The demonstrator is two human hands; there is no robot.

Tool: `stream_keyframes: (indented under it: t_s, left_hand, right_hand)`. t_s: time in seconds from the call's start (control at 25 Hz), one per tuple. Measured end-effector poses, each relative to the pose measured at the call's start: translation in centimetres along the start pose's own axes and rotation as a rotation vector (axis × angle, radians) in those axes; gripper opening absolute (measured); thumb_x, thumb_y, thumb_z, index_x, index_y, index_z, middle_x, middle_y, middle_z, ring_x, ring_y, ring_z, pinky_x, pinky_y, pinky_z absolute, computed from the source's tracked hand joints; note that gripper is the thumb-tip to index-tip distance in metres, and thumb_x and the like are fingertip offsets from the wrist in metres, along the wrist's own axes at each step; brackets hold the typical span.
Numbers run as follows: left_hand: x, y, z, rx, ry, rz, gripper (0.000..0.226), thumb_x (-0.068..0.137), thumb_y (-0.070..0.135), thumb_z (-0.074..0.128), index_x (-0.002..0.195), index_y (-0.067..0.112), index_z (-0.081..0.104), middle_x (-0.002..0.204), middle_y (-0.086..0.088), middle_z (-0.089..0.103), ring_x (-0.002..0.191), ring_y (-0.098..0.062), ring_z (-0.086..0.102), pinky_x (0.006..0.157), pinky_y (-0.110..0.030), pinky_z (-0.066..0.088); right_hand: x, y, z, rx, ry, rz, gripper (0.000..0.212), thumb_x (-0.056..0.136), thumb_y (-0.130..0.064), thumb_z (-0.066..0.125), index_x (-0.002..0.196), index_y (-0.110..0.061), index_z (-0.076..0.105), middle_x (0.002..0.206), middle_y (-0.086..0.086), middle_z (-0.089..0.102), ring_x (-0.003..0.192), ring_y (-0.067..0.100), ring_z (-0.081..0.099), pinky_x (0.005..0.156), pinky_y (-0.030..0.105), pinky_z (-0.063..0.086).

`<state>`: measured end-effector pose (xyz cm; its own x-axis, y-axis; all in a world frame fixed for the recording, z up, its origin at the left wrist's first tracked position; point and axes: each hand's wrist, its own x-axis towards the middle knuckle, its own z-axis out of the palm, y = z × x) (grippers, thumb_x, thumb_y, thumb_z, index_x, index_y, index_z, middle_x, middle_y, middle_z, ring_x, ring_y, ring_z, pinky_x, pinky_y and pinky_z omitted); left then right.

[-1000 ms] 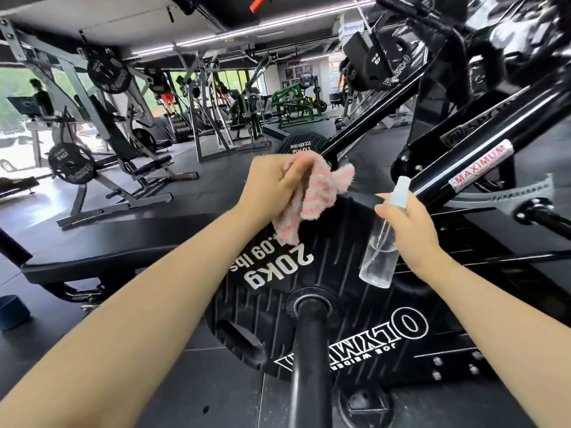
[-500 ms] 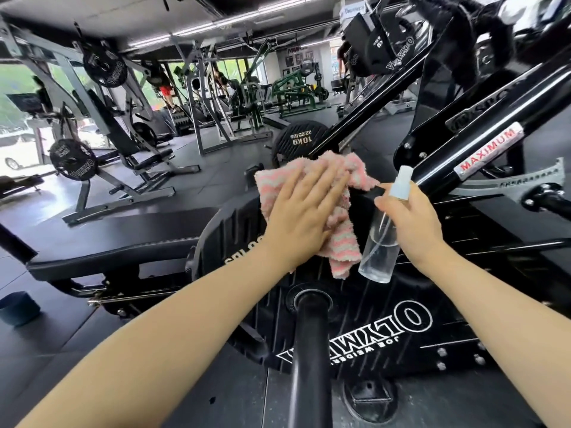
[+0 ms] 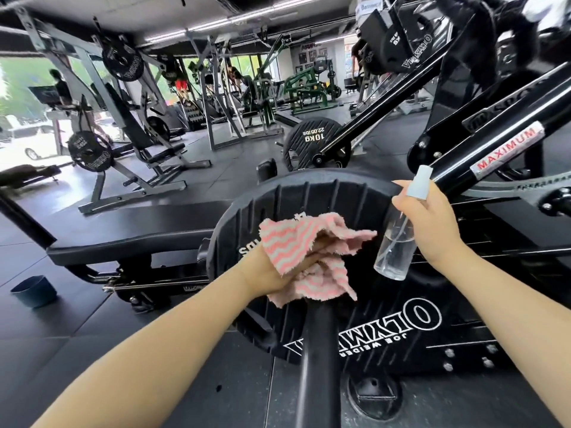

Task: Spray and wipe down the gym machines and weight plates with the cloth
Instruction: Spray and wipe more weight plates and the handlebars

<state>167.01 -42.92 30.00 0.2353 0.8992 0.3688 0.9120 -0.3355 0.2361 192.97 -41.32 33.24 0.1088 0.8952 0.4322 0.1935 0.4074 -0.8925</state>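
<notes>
Left hand (image 3: 272, 270) presses cloth (image 3: 306, 251) on weight plate (image 3: 312, 199), right hand (image 3: 432, 217) grips spray bottle (image 3: 394, 248) — upright, nozzle up.

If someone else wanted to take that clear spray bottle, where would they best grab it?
Probably by the bare lower half of the spray bottle, coming from below or the left. The right hand already wraps its neck under the pale cap, and the round clear body hangs free beneath, tilted, above the weight plate.

Fluffy pink and grey striped cloth (image 3: 296, 242), black ribbed matt weight plate (image 3: 309, 199), clear smooth plastic spray bottle (image 3: 394, 248), glossy black metal frame (image 3: 494, 143), matt rubber floor (image 3: 46, 335).
</notes>
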Motion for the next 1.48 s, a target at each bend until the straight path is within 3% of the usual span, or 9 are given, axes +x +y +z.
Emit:
stream_keyframes:
  t_s: [0.16, 0.36, 0.48, 0.72, 0.88, 1.0, 1.12, 1.28, 1.48]
  left_hand:
    - [-0.3, -3.2, -2.9, 0.469, 0.300, 0.344, 0.035, 0.099, 0.016, 0.028, 0.123, 0.004, 0.049, 0.134, -0.014, 0.051, 0.126, -0.026, 0.045, 0.105, -0.046, 0.035]
    - [0.9, -1.2, -2.1, 0.225, 0.601, -0.095, 0.062, 0.085, 0.023, 0.038, 0.142, -0.001, 0.027, 0.143, -0.033, 0.031, 0.136, -0.043, 0.022, 0.109, -0.054, 0.028]
    - [2.1, 1.5, 0.5, 0.364, 0.689, 0.034, 0.061, 0.084, 0.027, 0.040, 0.141, 0.010, 0.027, 0.145, -0.021, 0.034, 0.135, -0.034, 0.021, 0.109, -0.052, 0.020]
    - [-1.5, -4.6, 3.5, 0.598, 0.238, 0.764, 0.048, 0.083, 0.013, 0.040, 0.129, 0.018, 0.054, 0.126, -0.005, 0.061, 0.119, -0.025, 0.049, 0.096, -0.037, 0.038]
    - [-5.6, -9.1, 4.2, 0.840, -0.112, 0.960, 0.045, 0.075, 0.018, 0.038, 0.101, 0.024, 0.074, 0.095, 0.006, 0.073, 0.091, -0.015, 0.068, 0.073, -0.030, 0.055]
    - [-4.9, -8.1, 4.1, 0.916, 0.037, 0.810, 0.044, 0.072, 0.037, 0.054, 0.111, 0.024, 0.070, 0.115, 0.004, 0.067, 0.120, -0.017, 0.053, 0.098, -0.035, 0.041]
    - [-1.3, -3.5, 1.9, 0.697, 0.415, 0.138, 0.073, 0.091, 0.057, 0.027, 0.146, 0.010, 0.020, 0.150, -0.018, 0.031, 0.144, -0.036, 0.003, 0.115, -0.047, 0.009]
    - [0.7, -1.4, -1.5, 0.307, 0.542, -0.196, 0.090, 0.088, 0.071, 0.020, 0.147, 0.003, 0.015, 0.152, -0.021, 0.024, 0.139, -0.036, 0.024, 0.115, -0.040, 0.015]
    - [-4.2, -7.5, -0.9, -0.086, 0.459, -0.375, 0.055, 0.085, 0.041, 0.050, 0.131, 0.012, 0.044, 0.119, -0.008, 0.056, 0.110, -0.024, 0.052, 0.088, -0.029, 0.039]
  right_hand:
    - [-0.2, 0.1, -0.1, 0.026, 0.007, -0.012, 0.018, 0.060, -0.050, 0.051, 0.075, -0.041, 0.050, 0.086, -0.016, 0.058, 0.083, 0.009, 0.052, 0.089, 0.043, 0.042]
    - [-0.1, 0.5, 0.3, 0.025, 0.048, -0.016, 0.031, 0.056, -0.055, 0.048, 0.083, -0.042, 0.055, 0.082, -0.017, 0.055, 0.079, 0.008, 0.051, 0.083, 0.039, 0.041]
    - [-0.2, 0.7, 0.4, 0.015, 0.075, -0.019, 0.029, 0.056, -0.055, 0.047, 0.081, -0.042, 0.054, 0.080, -0.016, 0.053, 0.081, 0.009, 0.051, 0.084, 0.037, 0.039]
    - [-0.4, 1.7, 0.0, 0.054, 0.115, -0.035, 0.024, 0.057, -0.051, 0.049, 0.077, -0.038, 0.049, 0.082, -0.018, 0.055, 0.080, -0.003, 0.049, 0.085, 0.032, 0.037]
    - [-0.5, 1.8, 0.0, 0.068, 0.106, -0.045, 0.024, 0.058, -0.050, 0.049, 0.078, -0.037, 0.048, 0.083, -0.018, 0.053, 0.079, -0.003, 0.048, 0.082, 0.029, 0.036]
    - [-0.5, 1.8, 0.1, 0.080, 0.111, -0.036, 0.019, 0.061, -0.047, 0.052, 0.078, -0.037, 0.048, 0.081, -0.017, 0.053, 0.078, -0.002, 0.048, 0.079, 0.028, 0.037]
    - [-0.7, 1.3, 0.0, 0.107, 0.092, -0.045, 0.009, 0.070, -0.033, 0.051, 0.078, -0.034, 0.046, 0.081, -0.016, 0.051, 0.072, -0.012, 0.049, 0.073, 0.016, 0.036]
    - [-1.0, 1.2, -0.1, 0.150, 0.082, -0.061, 0.007, 0.073, -0.026, 0.049, 0.080, -0.026, 0.049, 0.086, -0.016, 0.050, 0.070, -0.017, 0.049, 0.071, 0.006, 0.036]
    - [-0.6, 2.2, -0.1, 0.116, 0.097, -0.088, 0.015, 0.069, -0.038, 0.054, 0.080, -0.027, 0.052, 0.085, -0.017, 0.054, 0.076, -0.003, 0.049, 0.076, 0.021, 0.038]
